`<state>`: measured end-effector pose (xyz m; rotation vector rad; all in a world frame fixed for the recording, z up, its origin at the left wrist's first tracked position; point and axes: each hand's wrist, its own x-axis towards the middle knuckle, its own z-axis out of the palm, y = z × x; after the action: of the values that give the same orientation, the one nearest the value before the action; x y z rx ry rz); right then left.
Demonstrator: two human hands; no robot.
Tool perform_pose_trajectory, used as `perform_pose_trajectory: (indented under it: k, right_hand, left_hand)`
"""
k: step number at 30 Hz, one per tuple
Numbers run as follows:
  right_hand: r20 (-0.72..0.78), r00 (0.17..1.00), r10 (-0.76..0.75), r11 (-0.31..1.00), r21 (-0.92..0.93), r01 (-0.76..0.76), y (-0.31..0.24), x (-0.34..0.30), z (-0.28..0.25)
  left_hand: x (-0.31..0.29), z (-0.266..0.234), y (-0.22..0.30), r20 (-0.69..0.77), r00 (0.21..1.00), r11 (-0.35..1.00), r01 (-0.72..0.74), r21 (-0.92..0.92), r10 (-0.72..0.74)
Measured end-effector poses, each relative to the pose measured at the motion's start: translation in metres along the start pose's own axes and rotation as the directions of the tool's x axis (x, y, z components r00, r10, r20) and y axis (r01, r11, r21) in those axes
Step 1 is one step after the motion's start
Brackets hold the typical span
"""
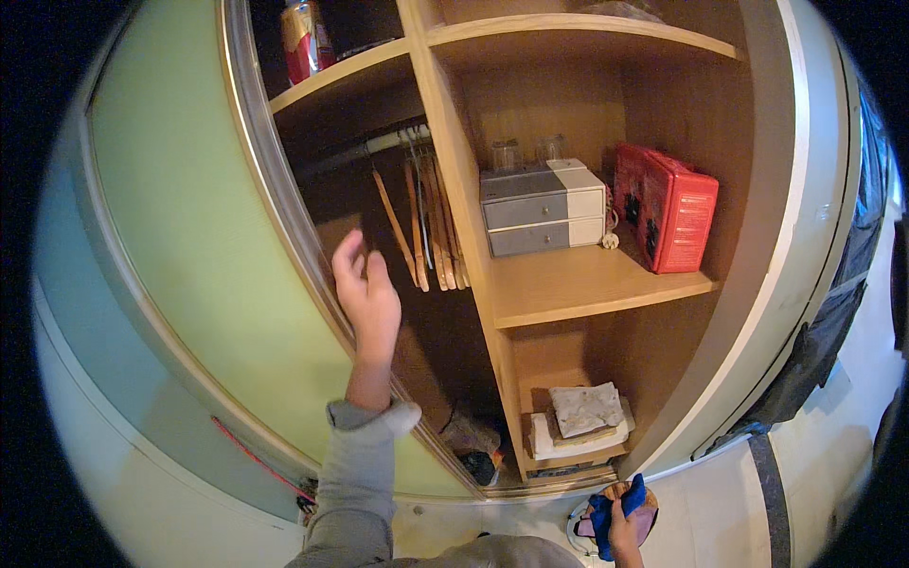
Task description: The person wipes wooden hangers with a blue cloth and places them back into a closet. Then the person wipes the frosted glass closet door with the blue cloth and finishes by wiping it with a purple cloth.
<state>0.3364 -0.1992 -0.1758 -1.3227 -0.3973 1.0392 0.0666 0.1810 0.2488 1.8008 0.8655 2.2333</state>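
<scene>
My left hand is raised in front of the wardrobe, beside the metal-edged frame of the green sliding door. Its fingers are loosely bent and apart, with nothing in them. Behind it, several wooden hangers hang from a rail. Low at the front, my right hand grips a crumpled blue cloth. Below the cloth, a round pinkish thing with a white rim partly shows; I cannot make out what it is.
The middle shelf holds a grey and white drawer box, clear glasses, a corded plug and a red case. Papery bundles lie below. Dark bags sit at the wardrobe's bottom. A red can stands upper left.
</scene>
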Motion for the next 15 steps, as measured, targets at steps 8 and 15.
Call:
perform_pose_trajectory:
  k: [8, 15]
  right_hand:
    - [0.05, 0.999, -0.019, 0.922, -0.386, 0.037, -0.106, -0.024, 0.008]
    - [-0.03, 0.948, -0.315, 0.869, -0.411, 0.276, -0.11, -0.024, -0.022]
  left_hand:
    - [0.062, 0.05, -0.1, 0.033, 0.891, 0.864, 0.43, 0.261, -0.454]
    - [0.075, 0.048, -0.151, 0.084, 0.802, 0.735, 0.492, 0.467, -0.591]
